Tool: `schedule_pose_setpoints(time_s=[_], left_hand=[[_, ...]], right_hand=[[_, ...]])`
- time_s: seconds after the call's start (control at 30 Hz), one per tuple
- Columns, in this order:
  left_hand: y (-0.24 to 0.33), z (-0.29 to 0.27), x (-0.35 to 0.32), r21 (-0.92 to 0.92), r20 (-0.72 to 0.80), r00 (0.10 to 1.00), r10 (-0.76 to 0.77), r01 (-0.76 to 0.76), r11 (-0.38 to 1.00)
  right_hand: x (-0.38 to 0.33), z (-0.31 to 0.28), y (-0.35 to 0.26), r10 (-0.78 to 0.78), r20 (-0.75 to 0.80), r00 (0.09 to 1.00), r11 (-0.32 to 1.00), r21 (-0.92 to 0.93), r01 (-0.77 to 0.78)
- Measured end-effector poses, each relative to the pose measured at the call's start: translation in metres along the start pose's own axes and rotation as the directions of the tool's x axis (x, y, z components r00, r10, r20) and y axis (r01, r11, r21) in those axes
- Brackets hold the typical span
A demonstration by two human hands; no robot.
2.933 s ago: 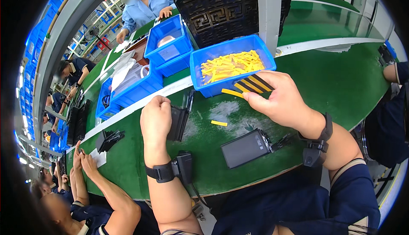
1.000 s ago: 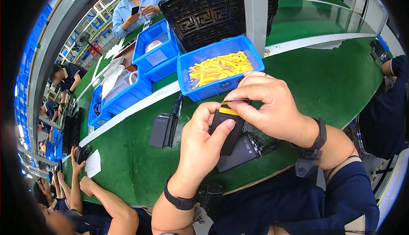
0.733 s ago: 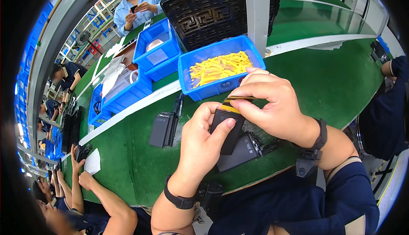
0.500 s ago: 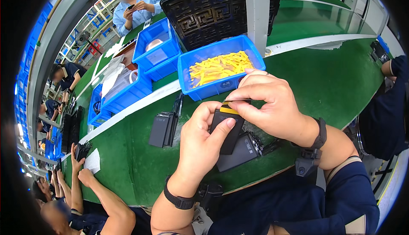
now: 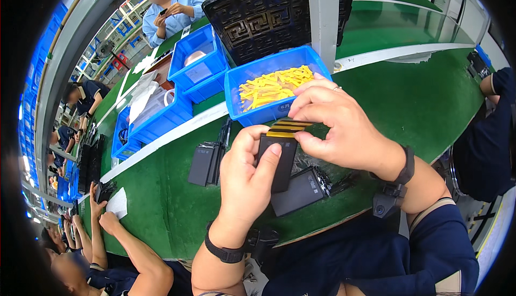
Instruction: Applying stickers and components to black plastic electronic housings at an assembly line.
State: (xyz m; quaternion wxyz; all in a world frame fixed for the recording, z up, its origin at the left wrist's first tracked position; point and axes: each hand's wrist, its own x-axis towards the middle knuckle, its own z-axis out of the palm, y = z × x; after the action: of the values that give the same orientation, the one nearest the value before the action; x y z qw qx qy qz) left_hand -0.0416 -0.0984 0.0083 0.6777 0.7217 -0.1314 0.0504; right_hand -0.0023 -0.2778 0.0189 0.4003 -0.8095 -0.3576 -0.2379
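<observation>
My left hand [image 5: 244, 170] is closed round a flat black battery [image 5: 280, 170], thumb on its face and fingers behind. A yellow band crosses the battery's upper end. From there a black strip with yellow stripes [image 5: 293, 127] bends up and to the right. My right hand [image 5: 341, 127] pinches this striped strip between thumb and fingers. Below my hands another black battery [image 5: 298, 193] lies on the green table beside crumpled dark film or leads. A small stack of black batteries [image 5: 202, 164] rests left of my left hand.
Beyond my hands stands a blue bin [image 5: 252, 117] of yellow strips [image 5: 277, 84]. More blue bins [image 5: 185, 73] are at its left, a black patterned tray [image 5: 258, 22] behind, next to a grey post [image 5: 323, 16]. Co-workers sit at left, far side and right; a white paper [image 5: 117, 203] lies left.
My hands have shifted slightly left with the battery. The striped strip, seen almost edge-on before, now shows its striped face, and my right fingers have spread a little.
</observation>
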Motion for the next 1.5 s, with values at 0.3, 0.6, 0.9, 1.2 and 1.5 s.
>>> schedule_pose_setpoints(time_s=[0.3,0.6,0.9,1.2,1.5], left_hand=[[0.001,0.002,0.002,-0.024,0.014,0.995,-0.099,0.1,0.995],[-0.004,-0.002,0.004,-0.274,0.037,0.997,-0.07,0.077,0.959],[0.014,0.001,-0.003,0.296,0.086,0.983,0.162,-0.18,0.938],[0.003,-0.004,0.003,-0.248,0.024,0.999,-0.038,0.042,0.968],[-0.001,0.005,0.0,-0.123,-0.034,0.999,-0.015,0.011,0.992]], right_hand=[[0.002,-0.003,-0.007,-0.247,-0.118,0.962,0.925,-0.326,0.197],[-0.005,0.008,-0.016,-0.216,-0.127,0.968,0.972,-0.121,0.201],[0.0,-0.002,-0.015,-0.224,-0.01,0.975,0.975,-0.009,0.224],[0.001,0.0,-0.008,0.088,-0.212,0.973,0.985,0.162,-0.054],[0.0,0.003,-0.007,0.048,-0.138,0.989,0.999,0.031,-0.044]])
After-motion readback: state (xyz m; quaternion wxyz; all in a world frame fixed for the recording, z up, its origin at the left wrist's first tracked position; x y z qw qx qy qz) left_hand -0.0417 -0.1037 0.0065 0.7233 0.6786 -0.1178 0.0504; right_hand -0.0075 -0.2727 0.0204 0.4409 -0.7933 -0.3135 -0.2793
